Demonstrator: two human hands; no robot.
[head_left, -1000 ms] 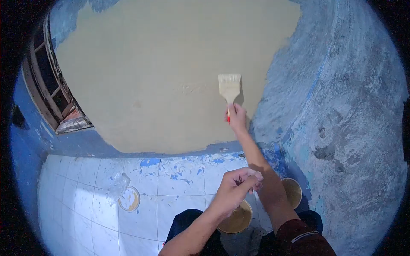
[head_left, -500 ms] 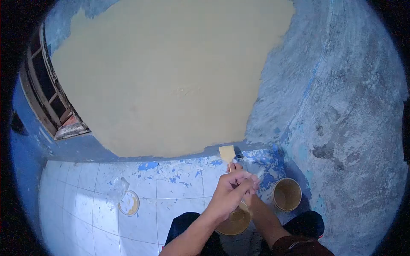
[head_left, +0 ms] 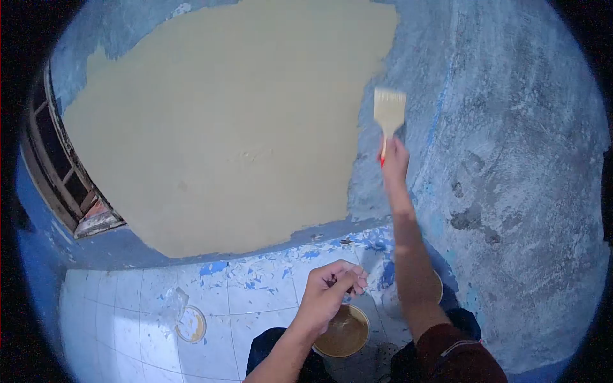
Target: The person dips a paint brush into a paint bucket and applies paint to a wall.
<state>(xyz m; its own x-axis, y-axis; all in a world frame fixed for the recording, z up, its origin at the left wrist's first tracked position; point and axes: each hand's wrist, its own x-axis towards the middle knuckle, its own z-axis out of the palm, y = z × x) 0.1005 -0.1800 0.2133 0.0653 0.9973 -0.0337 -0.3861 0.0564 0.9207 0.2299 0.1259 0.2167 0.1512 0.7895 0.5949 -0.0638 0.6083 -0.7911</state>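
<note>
My right hand point(head_left: 396, 159) grips a flat paintbrush point(head_left: 389, 110) by its handle, which has a red part. The brush points up in front of the blue-grey wall point(head_left: 418, 102), just right of the cream painted patch point(head_left: 230, 127). Its bristles look cream-coloured; contact with the wall cannot be made out. My left hand point(head_left: 329, 293) is held low, its fingers curled closed, with nothing seen in them. Below and beside it stands a round bucket point(head_left: 343, 332) with brownish content, between my knees. A second bucket point(head_left: 438, 287) is mostly hidden behind my right forearm.
On the white tiled floor point(head_left: 153, 338) lie a round lid point(head_left: 191, 324) with cream residue and a crumpled clear plastic bag point(head_left: 174, 302). Blue paint flakes point(head_left: 255, 274) are scattered along the wall's foot. A wooden-framed window point(head_left: 67, 159) is at the left.
My right hand has carried the paintbrush up from near the floor to the wall, right of the painted patch. My left hand stays low and curled. The view has shifted.
</note>
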